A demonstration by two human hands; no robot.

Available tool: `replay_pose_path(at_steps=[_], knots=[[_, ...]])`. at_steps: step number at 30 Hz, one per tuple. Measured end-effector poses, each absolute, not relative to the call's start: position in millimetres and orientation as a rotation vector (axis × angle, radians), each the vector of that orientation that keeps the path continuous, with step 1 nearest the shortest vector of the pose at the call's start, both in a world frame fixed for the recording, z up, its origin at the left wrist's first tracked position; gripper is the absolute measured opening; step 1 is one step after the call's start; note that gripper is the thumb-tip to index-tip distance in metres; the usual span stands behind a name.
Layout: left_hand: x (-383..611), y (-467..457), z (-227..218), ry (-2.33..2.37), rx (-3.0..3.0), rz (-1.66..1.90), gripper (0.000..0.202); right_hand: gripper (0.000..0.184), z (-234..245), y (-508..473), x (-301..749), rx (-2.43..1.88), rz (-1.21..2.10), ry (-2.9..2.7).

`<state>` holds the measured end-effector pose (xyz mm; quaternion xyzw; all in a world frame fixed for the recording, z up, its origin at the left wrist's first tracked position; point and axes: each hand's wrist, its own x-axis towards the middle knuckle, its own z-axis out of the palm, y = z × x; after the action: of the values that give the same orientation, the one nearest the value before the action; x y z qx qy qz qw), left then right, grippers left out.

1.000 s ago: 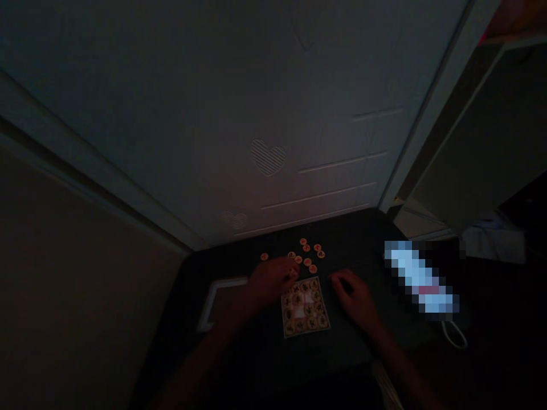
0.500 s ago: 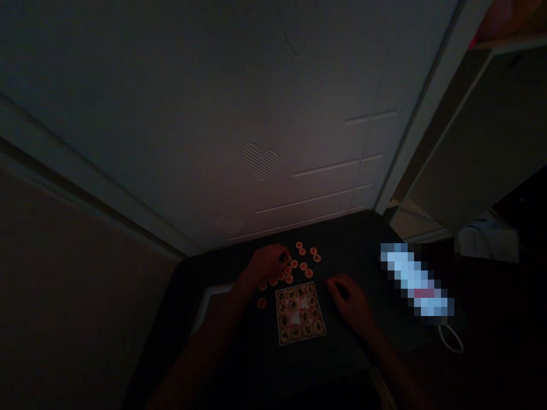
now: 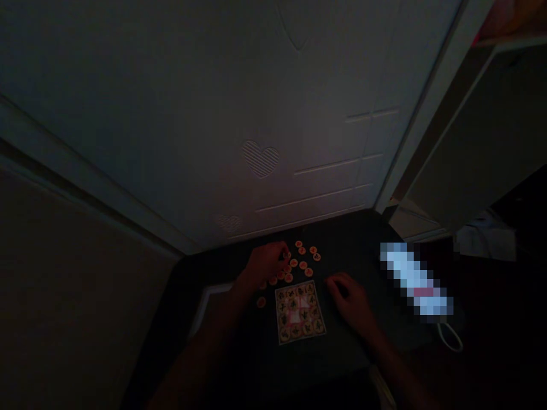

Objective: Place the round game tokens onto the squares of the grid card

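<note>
Square board (image 3: 294,317): on the worktop (image 3: 342,361), between and nearer us than both hands; sides roughly equal, so we can't pick a sure long axis.
Board direction: left and right sides run away from us, leaning slightly left; near edge climbs to the right.
Board pieces (image 3: 307,328): round, flat, dark-marked, in rows; two pale spots show mid-board.
Loose pieces (image 3: 303,265): round, mostly red-marked, scattered beyond the board; one lies left of it.
Left hand (image 3: 268,262): reaches past the board over the loose pieces, fingers bent; a dark-marked piece (image 3: 288,256) sits at the fingertips, pinched or only touched we can't tell.
Right hand (image 3: 354,295): just right of the board, fingers curled toward the thumb; too dark for us to tell if the tips meet.
Edges: far worktop edge runs along the wall panel (image 3: 260,159); pale-edged frame (image 3: 210,295) partly under our left forearm.
Right side: blurred bright object (image 3: 416,279) slants down-right, cord loop (image 3: 450,340) by its lower end.
Open room: beyond the right hand, plus the strip nearest us.
</note>
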<state>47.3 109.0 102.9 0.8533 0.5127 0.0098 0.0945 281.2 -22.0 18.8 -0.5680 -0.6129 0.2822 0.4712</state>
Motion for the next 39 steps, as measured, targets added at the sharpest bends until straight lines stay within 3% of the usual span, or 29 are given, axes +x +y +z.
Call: replay_pose_path(at_steps=[18, 27, 39], knots=[[8, -13, 110, 1.279, 2.466, 0.169, 0.018, 0.021, 16, 21, 292, -1.397, 0.563, -1.774], [9, -31, 101, 1.288, 2.419, 0.25, 0.013, 0.015, 3, 55, 279, -1.361, 0.362, -1.863], [28, -30, 98, 1.255, 2.53, 0.075, 0.015, 0.013, -13, 59, 282, -1.359, 0.323, -1.851]])
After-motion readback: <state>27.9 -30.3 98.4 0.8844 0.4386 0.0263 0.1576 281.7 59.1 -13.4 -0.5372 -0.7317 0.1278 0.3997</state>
